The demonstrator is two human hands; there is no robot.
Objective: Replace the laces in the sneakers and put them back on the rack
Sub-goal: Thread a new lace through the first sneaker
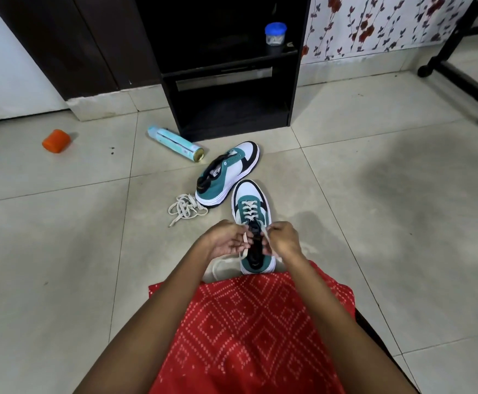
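A person seated on the tiled floor [374, 194] threads a cream lace [249, 207] through a teal-and-white sneaker [249, 191] that stands upright just ahead of their lap. The left hand [226, 241] and the right hand [284, 240] each keep a pinching grip on one end of the lace above the tongue. The second sneaker [226, 174] lies tipped on its side beside a loose lace [186, 209], in front of the black rack [297, 81]. A spray can [175, 143] lies near it.
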